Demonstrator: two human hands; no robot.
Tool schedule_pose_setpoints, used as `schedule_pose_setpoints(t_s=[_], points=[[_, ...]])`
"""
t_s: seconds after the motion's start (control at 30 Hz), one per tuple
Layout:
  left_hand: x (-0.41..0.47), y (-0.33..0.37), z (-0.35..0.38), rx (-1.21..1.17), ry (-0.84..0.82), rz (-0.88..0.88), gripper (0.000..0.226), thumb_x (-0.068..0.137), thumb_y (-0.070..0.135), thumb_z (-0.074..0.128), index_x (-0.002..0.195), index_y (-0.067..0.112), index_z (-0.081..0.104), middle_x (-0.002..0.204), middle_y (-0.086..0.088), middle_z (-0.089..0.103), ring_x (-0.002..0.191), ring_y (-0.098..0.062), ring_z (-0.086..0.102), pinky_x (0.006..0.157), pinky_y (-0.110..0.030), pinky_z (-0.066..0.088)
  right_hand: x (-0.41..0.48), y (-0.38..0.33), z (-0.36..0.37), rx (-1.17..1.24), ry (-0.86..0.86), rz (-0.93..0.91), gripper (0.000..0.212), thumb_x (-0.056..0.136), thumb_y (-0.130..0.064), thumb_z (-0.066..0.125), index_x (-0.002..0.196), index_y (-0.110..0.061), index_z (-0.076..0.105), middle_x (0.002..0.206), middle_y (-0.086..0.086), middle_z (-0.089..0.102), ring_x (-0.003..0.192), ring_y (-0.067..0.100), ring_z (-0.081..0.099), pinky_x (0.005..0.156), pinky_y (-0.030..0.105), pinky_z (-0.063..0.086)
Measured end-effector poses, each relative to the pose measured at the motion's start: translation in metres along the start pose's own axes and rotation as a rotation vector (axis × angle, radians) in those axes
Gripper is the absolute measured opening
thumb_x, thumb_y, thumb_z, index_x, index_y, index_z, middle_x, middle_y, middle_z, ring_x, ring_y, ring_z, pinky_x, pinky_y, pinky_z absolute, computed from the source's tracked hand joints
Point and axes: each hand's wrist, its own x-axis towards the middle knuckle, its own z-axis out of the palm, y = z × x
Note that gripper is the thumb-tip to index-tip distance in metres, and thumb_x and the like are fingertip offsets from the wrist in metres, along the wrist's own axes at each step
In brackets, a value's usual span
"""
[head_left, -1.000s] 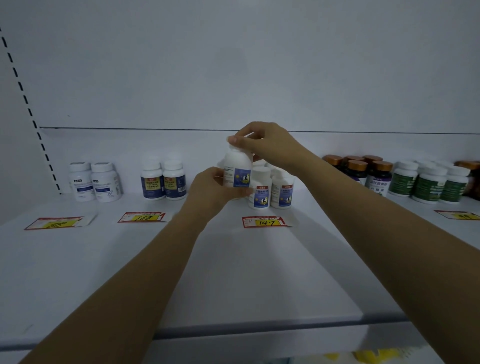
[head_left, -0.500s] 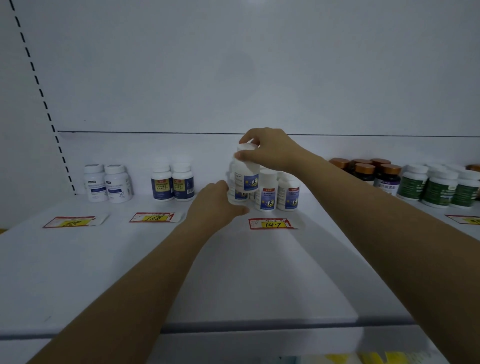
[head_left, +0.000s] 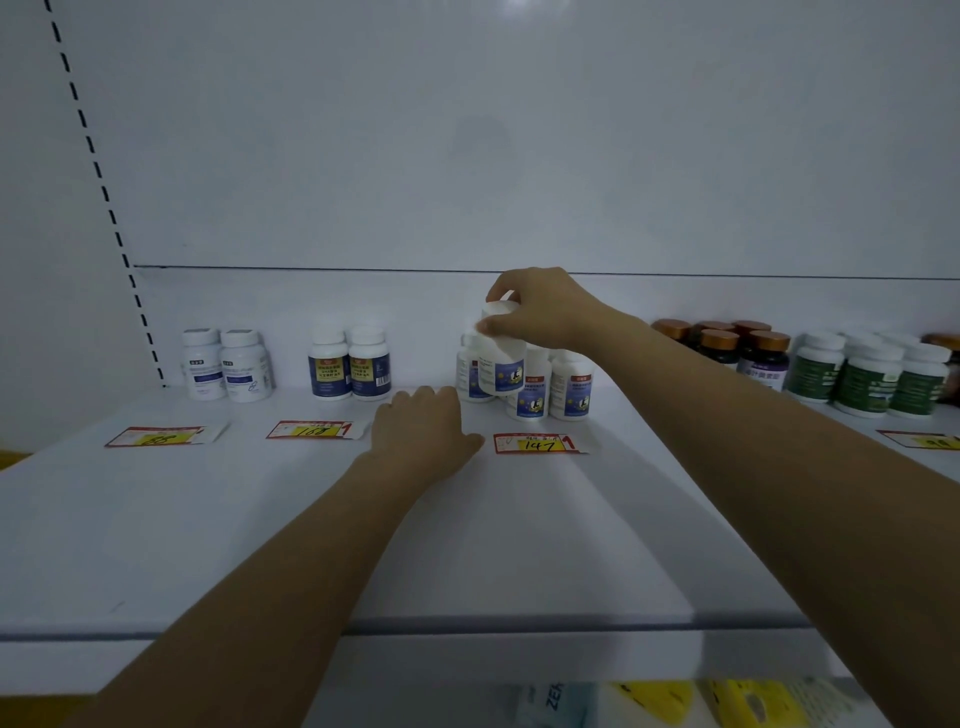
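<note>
Your left grip (head_left: 423, 431) has let go, resting open beside the 147 tag (head_left: 540, 443). Your right grip (head_left: 545, 312) alone clamps the bottle (head_left: 501, 366) behind it; placing seems next.

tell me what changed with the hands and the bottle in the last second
The left hand let go of the white bottle and dropped to the shelf, where it now lies open beside the 147 price tag. The right hand still grips the bottle by its cap and has brought it slightly lower, toward the matching bottles. The other bottles stayed put.
</note>
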Motion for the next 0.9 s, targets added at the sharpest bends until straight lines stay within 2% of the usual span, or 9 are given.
schedule_pose_setpoints(t_s=[0.17,0.33,0.47,0.6,0.77,0.9], points=[[-0.003,-0.005,-0.005,0.023,-0.02,-0.017,0.055,0.09,0.055,0.047,0.123,0.011,0.047,0.123,-0.009,0.053,0.113,-0.028,0.05,0.088,-0.036,0.042,0.001,-0.009,-0.005,-0.034,-0.018,-0.031,0.045,0.085,-0.038,0.067,0.124,-0.015,0.058,0.126,0.006,0.057,0.103,0.018,0.053,0.08,0.025,0.042],[-0.009,-0.022,-0.018,0.032,0.002,-0.026,0.052,0.091,0.054,0.046,0.119,0.011,0.049,0.121,-0.01,0.054,0.11,-0.028,0.052,0.086,-0.036,0.043,0.016,-0.039,-0.006,-0.109,-0.029,-0.136,0.044,0.087,-0.035,0.065,0.124,-0.012,0.058,0.129,0.007,0.056,0.115,0.021,0.052,0.081,0.022,0.039],[-0.02,-0.051,-0.032,0.038,0.046,-0.105,0.052,0.091,0.054,0.048,0.123,0.013,0.049,0.124,-0.009,0.055,0.112,-0.028,0.053,0.089,-0.036,0.042,0.035,-0.081,0.005,-0.073,-0.032,-0.243,0.043,0.087,-0.034,0.065,0.123,-0.011,0.059,0.127,0.008,0.057,0.108,0.019,0.053,0.079,0.023,0.04],[-0.041,-0.102,-0.051,0.053,0.066,-0.21,0.053,0.09,0.053,0.048,0.125,0.013,0.047,0.125,-0.01,0.054,0.113,-0.029,0.052,0.087,-0.036,0.042,0.051,-0.14,0.027,-0.024,-0.031,-0.368,0.043,0.086,-0.033,0.066,0.122,-0.011,0.059,0.125,0.008,0.058,0.111,0.02,0.054,0.08,0.022,0.04],[-0.089,-0.191,-0.077,0.131,0.059,-0.381,0.06,0.09,0.058,0.045,0.131,0.015,0.044,0.13,-0.01,0.052,0.116,-0.03,0.05,0.092,-0.039,0.041,0.059,-0.238,0.065,0.07,-0.053,-0.52,0.043,0.086,-0.035,0.066,0.122,-0.012,0.059,0.127,0.007,0.057,0.114,0.02,0.053,0.08,0.022,0.04],[-0.141,-0.271,-0.095,0.201,0.058,-0.527,0.058,0.091,0.057,0.043,0.128,0.012,0.045,0.126,-0.01,0.053,0.114,-0.03,0.05,0.086,-0.037,0.042,0.054,-0.329,0.101,0.161,-0.084,-0.639,0.045,0.086,-0.034,0.066,0.124,-0.011,0.058,0.128,0.007,0.055,0.114,0.021,0.053,0.076,0.023,0.041]])
